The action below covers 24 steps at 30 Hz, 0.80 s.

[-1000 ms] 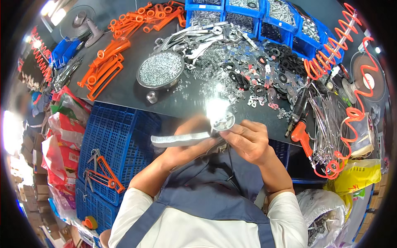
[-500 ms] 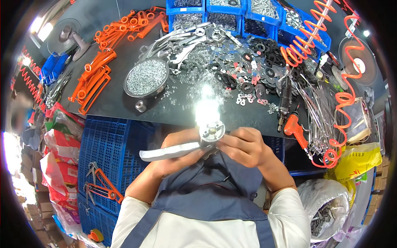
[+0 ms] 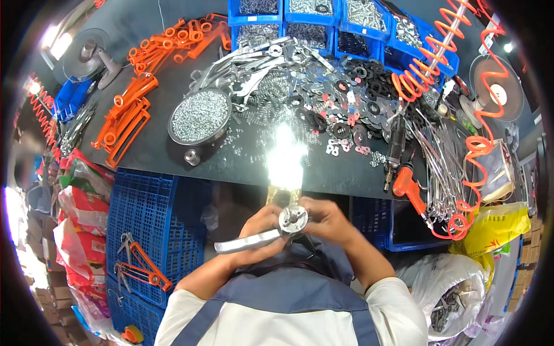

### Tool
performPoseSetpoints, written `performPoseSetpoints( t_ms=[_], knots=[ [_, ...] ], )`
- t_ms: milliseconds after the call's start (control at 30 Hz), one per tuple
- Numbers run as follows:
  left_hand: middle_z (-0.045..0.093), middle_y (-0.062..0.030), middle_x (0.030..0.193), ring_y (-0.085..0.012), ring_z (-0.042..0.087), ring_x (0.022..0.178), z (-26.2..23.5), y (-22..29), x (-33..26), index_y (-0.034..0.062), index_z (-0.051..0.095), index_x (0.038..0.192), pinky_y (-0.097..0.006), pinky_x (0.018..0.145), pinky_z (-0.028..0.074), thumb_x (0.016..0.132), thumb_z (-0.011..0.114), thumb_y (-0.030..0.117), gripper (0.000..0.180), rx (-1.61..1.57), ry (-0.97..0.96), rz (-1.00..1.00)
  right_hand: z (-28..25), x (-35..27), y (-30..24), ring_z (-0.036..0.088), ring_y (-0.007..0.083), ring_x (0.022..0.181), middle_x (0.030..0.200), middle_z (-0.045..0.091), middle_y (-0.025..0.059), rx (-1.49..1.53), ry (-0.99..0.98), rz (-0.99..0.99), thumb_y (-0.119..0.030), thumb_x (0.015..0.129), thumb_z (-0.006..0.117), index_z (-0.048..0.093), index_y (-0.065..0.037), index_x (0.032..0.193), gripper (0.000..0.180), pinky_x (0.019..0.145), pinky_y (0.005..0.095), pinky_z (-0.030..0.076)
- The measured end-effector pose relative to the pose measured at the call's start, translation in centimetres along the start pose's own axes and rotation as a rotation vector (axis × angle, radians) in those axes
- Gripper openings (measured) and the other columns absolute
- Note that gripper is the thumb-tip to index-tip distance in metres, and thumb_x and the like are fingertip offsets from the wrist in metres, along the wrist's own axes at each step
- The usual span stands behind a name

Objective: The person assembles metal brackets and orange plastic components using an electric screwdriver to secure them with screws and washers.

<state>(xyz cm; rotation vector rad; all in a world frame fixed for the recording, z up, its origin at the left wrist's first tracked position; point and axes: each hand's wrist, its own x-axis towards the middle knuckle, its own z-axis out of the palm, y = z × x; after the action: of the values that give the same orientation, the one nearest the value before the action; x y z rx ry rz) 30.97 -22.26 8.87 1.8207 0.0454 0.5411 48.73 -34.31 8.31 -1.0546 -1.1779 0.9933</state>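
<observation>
Close to my body, in front of the table's near edge, I hold a silver metal lever handle with a round slotted head. My left hand is wrapped round it from below, and the lever sticks out to the left across the fingers. At the head's right side, the bent fingers of my right hand are closed against the part. What lies between those fingertips is hidden. Strong glare falls just beyond the head.
On the dark table stand a round dish of small metal pieces, orange frames, and heaps of washers and flat parts. Blue bins line the back. An orange-red power driver and coiled hoses are at right; blue crates at left.
Both hands have drawn nearer my body with the handle, and its round head now faces up more fully. The right fingers have shifted on the head's edge. The view has moved slightly.
</observation>
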Motion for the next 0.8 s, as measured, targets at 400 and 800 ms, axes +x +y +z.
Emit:
performPoseSetpoints(
  t_ms=[400, 800],
  knots=[
    [0.056, -0.0077, 0.100, -0.0120, 0.054, 0.085, -0.8, 1.8, -0.3, 0.0009, 0.059, 0.106, -0.026, 0.072, 0.044, 0.085, 0.056, 0.006, 0.022, -0.216, 0.188, -0.161, -13.1, 5.9, 6.0, 0.058, 0.0303, 0.089, 0.089, 0.057, 0.0115, -1.382, 0.522, -0.103, -0.010, 0.074, 0.071, 0.064, 0.000, 0.083, 0.015, 0.076, 0.0388, 0.048],
    [0.053, -0.0074, 0.104, -0.0099, 0.052, 0.082, -0.5, 1.5, 0.8, 0.0008, 0.060, 0.097, -0.025, 0.064, 0.044, 0.084, 0.058, 0.006, 0.014, -0.232, 0.169, -0.168, -16.8, 6.9, 3.7, 0.063, 0.0288, 0.082, 0.089, 0.065, 0.0120, -1.251, 0.418, -0.134, -0.005, 0.076, 0.062, 0.068, -0.001, 0.087, 0.013, 0.072, 0.0366, 0.050]
  ],
)
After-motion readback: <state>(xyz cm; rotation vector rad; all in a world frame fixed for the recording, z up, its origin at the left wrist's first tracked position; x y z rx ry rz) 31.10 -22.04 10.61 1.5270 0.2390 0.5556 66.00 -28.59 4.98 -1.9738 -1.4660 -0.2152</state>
